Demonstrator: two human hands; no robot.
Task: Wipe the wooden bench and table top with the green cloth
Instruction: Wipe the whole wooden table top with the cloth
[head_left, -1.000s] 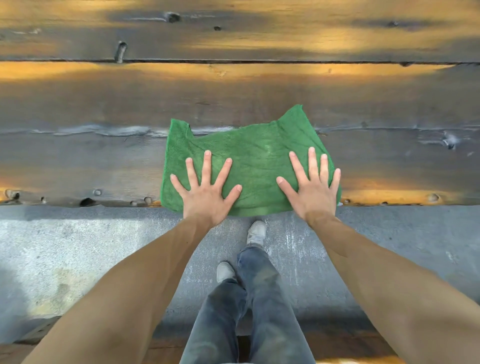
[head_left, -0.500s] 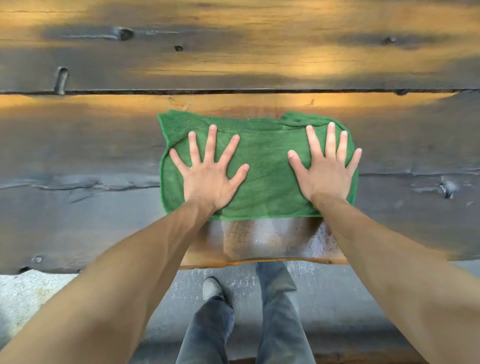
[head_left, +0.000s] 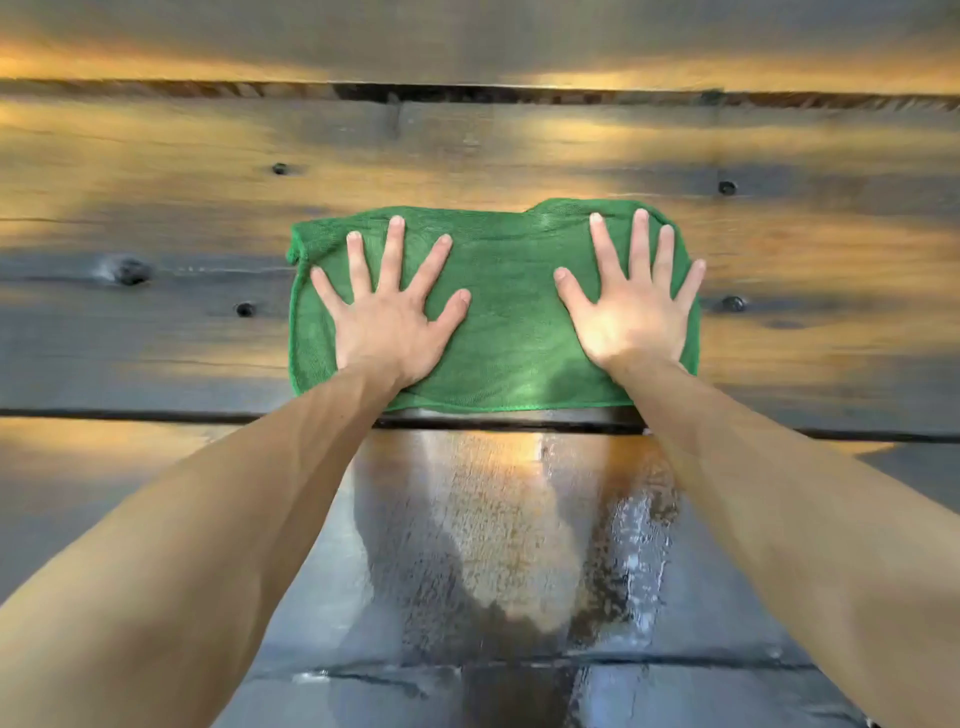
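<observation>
Your left hand (head_left: 387, 317) and right hand (head_left: 631, 306) press flat, fingers spread, on the cloth (head_left: 511, 322) mid-surface (head_left: 156, 218). Wet streak (head_left: 519, 519) behind it looks wiped; planks either side and beyond appear untouched.

We see warm orange light streaking across dark planks (head_left: 156, 338), with a bright wet glare low at centre. We get motion blur throughout, and wide-angle bending at the edges.

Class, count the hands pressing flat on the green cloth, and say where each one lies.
2. The left hand lies on the left half of the green cloth, the right hand on its right half, fingers spread.
</observation>
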